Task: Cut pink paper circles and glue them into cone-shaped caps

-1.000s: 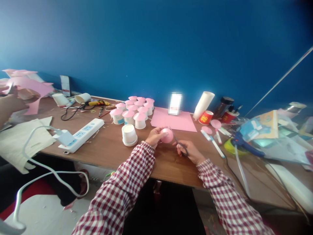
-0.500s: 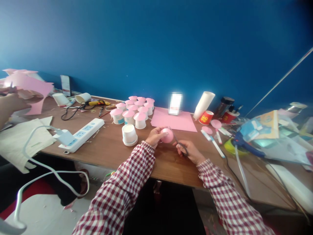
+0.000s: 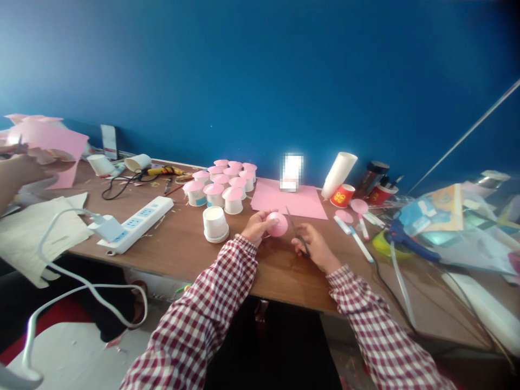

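Observation:
My left hand (image 3: 258, 226) pinches a round pink paper disc (image 3: 278, 225) by its left side, above the near part of the table. In my right hand (image 3: 314, 242) is a pair of scissors (image 3: 296, 232), its fingers closed around the handles. The blades point up and away, just right of the disc and seemingly apart from it. Left of my left hand stands an upturned white paper cup (image 3: 215, 223). Behind it are several white cups topped with pink discs (image 3: 233, 195). A pink paper sheet (image 3: 290, 200) lies flat beyond my hands.
A white power strip (image 3: 140, 223) with a plugged-in charger lies left. At the right are markers (image 3: 361, 244), a red paper cup (image 3: 342, 195), a stack of white cups (image 3: 339, 174) and a blue glue gun (image 3: 410, 241). Another person's hand (image 3: 24, 172) holds pink paper at far left.
The scissors have moved slightly right, away from the disc's edge, and their blades now point more upright. My left hand and the disc stay almost in place.

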The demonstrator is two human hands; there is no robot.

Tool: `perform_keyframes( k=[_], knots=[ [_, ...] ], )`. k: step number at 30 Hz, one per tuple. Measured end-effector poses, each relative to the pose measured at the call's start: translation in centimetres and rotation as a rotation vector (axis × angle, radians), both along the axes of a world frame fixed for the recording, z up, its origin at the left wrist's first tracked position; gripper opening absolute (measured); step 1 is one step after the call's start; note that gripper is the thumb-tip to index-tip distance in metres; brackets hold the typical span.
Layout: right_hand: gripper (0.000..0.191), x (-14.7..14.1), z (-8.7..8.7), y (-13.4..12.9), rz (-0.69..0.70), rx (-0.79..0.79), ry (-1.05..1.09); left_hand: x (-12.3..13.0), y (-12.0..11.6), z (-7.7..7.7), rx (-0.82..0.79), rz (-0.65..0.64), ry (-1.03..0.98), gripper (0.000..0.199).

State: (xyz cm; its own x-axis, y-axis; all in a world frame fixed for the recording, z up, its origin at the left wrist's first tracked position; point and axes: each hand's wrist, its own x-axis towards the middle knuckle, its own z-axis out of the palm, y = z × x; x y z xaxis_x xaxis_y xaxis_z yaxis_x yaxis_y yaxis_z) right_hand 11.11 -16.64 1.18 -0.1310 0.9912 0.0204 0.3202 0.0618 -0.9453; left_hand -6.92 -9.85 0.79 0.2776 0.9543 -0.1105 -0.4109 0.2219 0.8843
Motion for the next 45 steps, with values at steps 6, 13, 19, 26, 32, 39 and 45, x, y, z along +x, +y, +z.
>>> perform_keyframes(
  k=[6,13,19,26,32,39,45],
  knots=[
    [0.035,1.5,-0.2,-0.2,-0.247,0.216,-0.598,-0.9,0.0,0.7,0.014,0.08,-0.072,0.052],
    [0.037,2.9,-0.9,-0.5,-0.431,0.309,-0.896,-2.2,1.0,0.3,0.268,0.364,0.115,0.038],
    [0.051,3.1,-1.4,-0.1,-0.332,0.346,-0.8,-2.6,1.2,-0.4,0.388,0.466,0.45,0.033],
    [0.047,2.9,-0.9,-0.5,-0.335,0.417,-0.915,-2.3,1.0,-0.8,0.612,0.395,0.873,0.017],
    [0.041,2.8,-1.3,-0.4,-0.35,0.307,-0.717,-2.4,1.3,-1.2,0.716,0.455,1.119,0.016],
    [0.029,3.8,-1.5,0.1,-0.271,0.208,-0.504,-2.1,1.3,-1.5,0.757,0.501,1.091,0.015],
    [0.024,4.0,-0.7,-0.2,-0.158,0.11,-0.314,-1.7,1.1,-1.8,0.738,0.487,1.09,0.015]
  ],
)
